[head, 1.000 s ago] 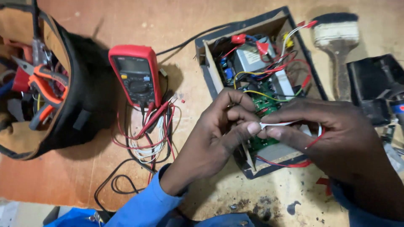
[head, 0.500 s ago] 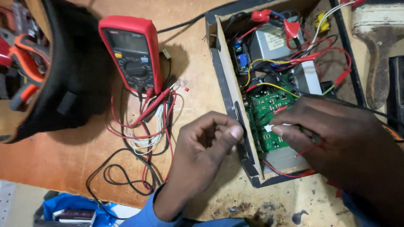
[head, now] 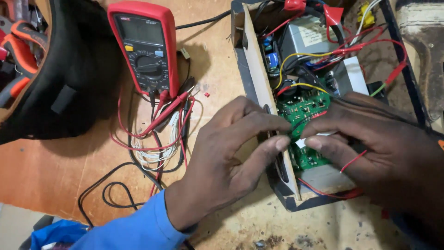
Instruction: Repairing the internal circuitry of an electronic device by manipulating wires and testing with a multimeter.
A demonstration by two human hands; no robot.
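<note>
Fingertips of our left hand [head: 226,157] met those of our right hand [head: 370,148] over the green circuit board [head: 305,111] inside the open black box [head: 249,78]. Both hands were pinched shut there, the left thumb and forefinger closing on a thin dark wire, the right ones on something small and pale at the board's edge; what that piece was we could not make out, since the fingers covered most of it. A red wire [head: 354,160] crossed the right fingers. Much of the board's lower half lay hidden under the two hands, and the right wrist ran out of the picture.

Beyond the board we saw a grey metal block [head: 305,41] wrapped in red and yellow leads, with red clips near the top edge, partly cut off. Left of the box a red multimeter [head: 143,51] lay face up on the worn wooden table [head: 55,176], its probes and a tangle of red, black and white leads [head: 157,134] just beside our left hand. A black tool bag [head: 69,74] sat farther left, its contents mostly out of frame.
</note>
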